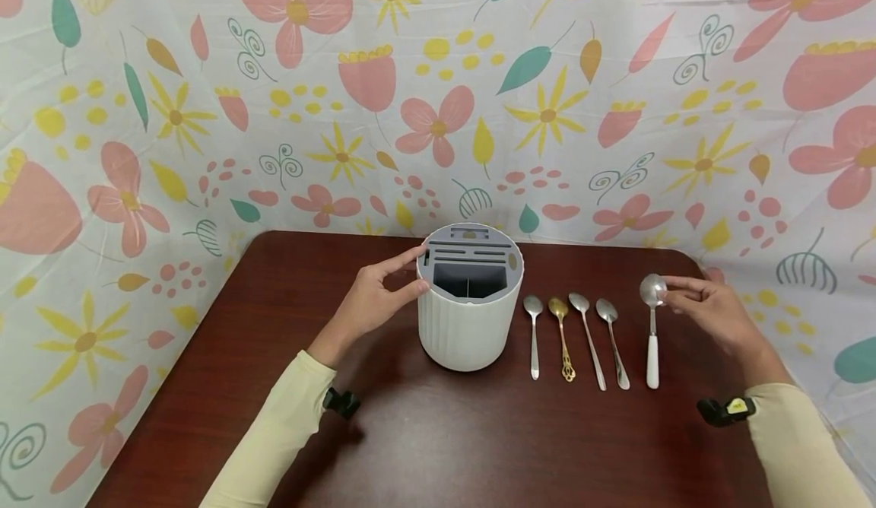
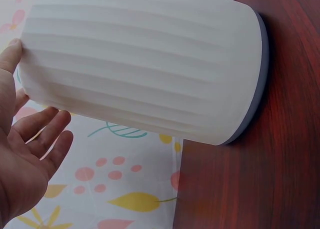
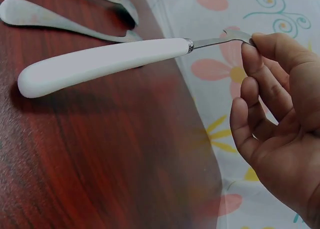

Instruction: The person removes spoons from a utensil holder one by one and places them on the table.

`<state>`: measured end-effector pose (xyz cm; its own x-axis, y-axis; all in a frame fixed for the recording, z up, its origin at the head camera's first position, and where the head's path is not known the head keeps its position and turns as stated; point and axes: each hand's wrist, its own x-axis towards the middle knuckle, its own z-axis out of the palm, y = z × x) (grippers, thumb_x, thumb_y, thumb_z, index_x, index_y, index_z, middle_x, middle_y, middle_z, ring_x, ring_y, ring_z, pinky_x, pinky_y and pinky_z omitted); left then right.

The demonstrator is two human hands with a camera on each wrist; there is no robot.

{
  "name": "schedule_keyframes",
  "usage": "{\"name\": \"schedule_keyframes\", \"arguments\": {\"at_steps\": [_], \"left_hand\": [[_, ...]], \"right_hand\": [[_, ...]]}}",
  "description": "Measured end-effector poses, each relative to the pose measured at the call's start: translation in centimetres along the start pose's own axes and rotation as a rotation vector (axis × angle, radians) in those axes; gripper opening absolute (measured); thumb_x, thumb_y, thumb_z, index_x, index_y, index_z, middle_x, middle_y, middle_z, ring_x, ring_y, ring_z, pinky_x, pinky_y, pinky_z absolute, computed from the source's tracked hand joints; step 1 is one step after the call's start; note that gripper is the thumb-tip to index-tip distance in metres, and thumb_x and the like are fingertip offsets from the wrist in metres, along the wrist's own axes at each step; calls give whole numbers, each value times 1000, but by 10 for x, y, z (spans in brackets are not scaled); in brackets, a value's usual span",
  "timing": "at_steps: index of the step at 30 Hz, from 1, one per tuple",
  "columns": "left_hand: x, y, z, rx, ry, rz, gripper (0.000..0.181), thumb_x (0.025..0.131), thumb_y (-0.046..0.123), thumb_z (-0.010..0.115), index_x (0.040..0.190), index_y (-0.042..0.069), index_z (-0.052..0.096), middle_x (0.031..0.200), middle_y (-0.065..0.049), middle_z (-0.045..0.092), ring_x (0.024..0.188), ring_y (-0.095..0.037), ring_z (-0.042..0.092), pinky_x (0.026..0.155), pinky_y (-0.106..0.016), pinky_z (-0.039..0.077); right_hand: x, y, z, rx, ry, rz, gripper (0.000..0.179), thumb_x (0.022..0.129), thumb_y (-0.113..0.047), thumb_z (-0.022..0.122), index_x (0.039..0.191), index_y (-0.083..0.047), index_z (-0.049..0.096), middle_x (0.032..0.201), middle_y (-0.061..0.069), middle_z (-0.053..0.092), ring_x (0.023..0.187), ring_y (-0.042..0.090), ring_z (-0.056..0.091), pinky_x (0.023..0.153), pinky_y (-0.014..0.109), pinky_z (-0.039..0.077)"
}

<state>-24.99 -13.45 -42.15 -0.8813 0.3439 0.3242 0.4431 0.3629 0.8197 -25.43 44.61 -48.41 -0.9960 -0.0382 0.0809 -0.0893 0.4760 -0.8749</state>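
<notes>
My right hand [image 1: 712,312] pinches a spoon with a white handle [image 1: 653,360] by the edge of its metal bowl, between thumb and forefinger. In the right wrist view the white handle [image 3: 105,64] slants down toward the tabletop, its bowl end raised in the fingers. My left hand [image 1: 372,295] touches the upper left side of a white ribbed utensil holder [image 1: 465,333] with thumb and fingertips, fingers fairly straight. The holder stands upright, with slots and a divided opening in its grey top. In the left wrist view its ribbed wall [image 2: 145,64] fills the middle.
To the right of the holder lie a silver spoon [image 1: 533,333], a gold spoon [image 1: 564,341] with an ornate handle, and two more silver spoons, handles toward me. They rest on a dark red wooden table [image 1: 438,439]. A flower-patterned cloth [image 1: 438,74] hangs behind the table.
</notes>
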Motion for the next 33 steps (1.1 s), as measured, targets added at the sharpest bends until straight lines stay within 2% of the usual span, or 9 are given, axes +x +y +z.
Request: {"name": "schedule_keyframes", "arguments": {"at_steps": [9,15,22,28,33], "left_hand": [[-1,-1,0,-29,-8,1,57,94,46,73,147,43,53,144,21,57,123,-12,59,97,-43,52],[-1,-2,1,-19,0,8,57,94,46,73,147,43,53,144,23,56,122,-9,57,97,-42,51],[-1,-2,1,-29,2,22,57,94,44,74,147,40,54,144,21,57,121,-11,59,95,-41,52],[-1,-2,1,-32,2,20,57,94,44,74,147,42,54,142,19,59,119,-9,60,92,-41,54],[0,-1,1,-33,0,13,56,94,46,73,147,42,54,143,21,58,121,-12,59,93,-42,53]], "right_hand": [[1,9,6,19,-14,-23,32,100,-13,67,131,-3,68,97,-17,76,89,1,70,75,17,54],[0,16,7,-25,18,-17,36,101,-19,68,132,-1,65,96,-19,74,88,1,68,73,17,53],[-2,19,10,-31,46,-18,37,101,-22,67,133,-2,65,96,-20,74,88,1,66,73,15,51],[-1,19,16,-57,84,-9,42,101,-23,68,133,3,63,94,-21,74,87,-1,65,71,15,50],[0,20,19,-7,69,-25,39,101,-15,67,132,8,61,94,-18,75,85,-4,65,70,14,50]]}}
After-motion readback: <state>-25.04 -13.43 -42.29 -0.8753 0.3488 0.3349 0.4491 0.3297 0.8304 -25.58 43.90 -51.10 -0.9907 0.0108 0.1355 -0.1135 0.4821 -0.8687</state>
